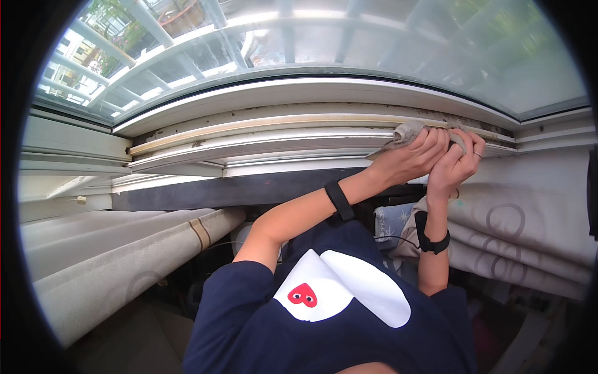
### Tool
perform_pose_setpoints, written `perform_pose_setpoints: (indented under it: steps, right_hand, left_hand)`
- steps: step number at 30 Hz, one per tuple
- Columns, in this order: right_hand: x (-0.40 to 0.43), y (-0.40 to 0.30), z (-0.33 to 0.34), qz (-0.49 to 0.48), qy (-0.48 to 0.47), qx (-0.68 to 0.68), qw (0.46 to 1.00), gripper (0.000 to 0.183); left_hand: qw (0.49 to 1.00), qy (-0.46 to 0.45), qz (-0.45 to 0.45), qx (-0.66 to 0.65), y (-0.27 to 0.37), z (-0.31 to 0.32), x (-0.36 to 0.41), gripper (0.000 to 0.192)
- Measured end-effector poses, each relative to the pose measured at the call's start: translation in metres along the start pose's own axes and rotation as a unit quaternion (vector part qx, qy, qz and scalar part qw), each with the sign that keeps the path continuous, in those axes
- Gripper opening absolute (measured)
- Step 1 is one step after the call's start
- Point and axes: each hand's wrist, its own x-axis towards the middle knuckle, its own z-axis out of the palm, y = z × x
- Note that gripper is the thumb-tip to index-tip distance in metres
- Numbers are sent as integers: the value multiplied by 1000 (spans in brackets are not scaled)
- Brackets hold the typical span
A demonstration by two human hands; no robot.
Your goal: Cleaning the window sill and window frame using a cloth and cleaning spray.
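Both my hands grip a grey-beige cloth [407, 133] against the tracks of a sliding window frame [280, 122], near the right end. My left hand [416, 156] lies across from the left, fingers curled on the cloth, a loose corner of which hangs beside the wrist. Close against it, my right hand [455, 161], with a ring on one finger, holds the cloth's right part. Fingertips are partly hidden in the cloth. Dark dirt spots and yellowish stains mark the tracks. A black band is on each forearm.
Above the tracks stands a glass pane [317, 42] with white bars behind it. A dark sill [187, 189] runs below the frame. Pale curtains hang at the left [121, 262] and right [509, 219]. A blue patterned fabric [392, 219] lies beside the right curtain.
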Motion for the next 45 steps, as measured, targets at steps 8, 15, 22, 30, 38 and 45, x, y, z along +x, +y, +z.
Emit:
perform_pose_setpoints:
  steps: [8,15,22,30,38,45]
  right_hand:
    - [-21,-66,21,-95,-48,72,992,21]
    - [-20,-56,26,-143,-87,73,983,27]
    - [-5,-15,16,-176,-93,16,980,32]
    - [22,68,-6,-176,-41,-25,983,35]
    - [68,173,-56,-150,-8,-139,979,23]
    - [72,212,-63,-55,57,-188,979,15]
  left_hand:
    - [996,-16,-60,-56,-53,-29,-49,28]
    - [977,-67,-140,-148,-63,-63,-47,36]
    - [981,-64,-163,-83,-38,-44,-31,30]
    - [991,-27,-133,-17,31,-1,28,28]
    - [996,24,-48,-78,114,62,104,19]
    - [999,34,8,-41,147,85,145,18]
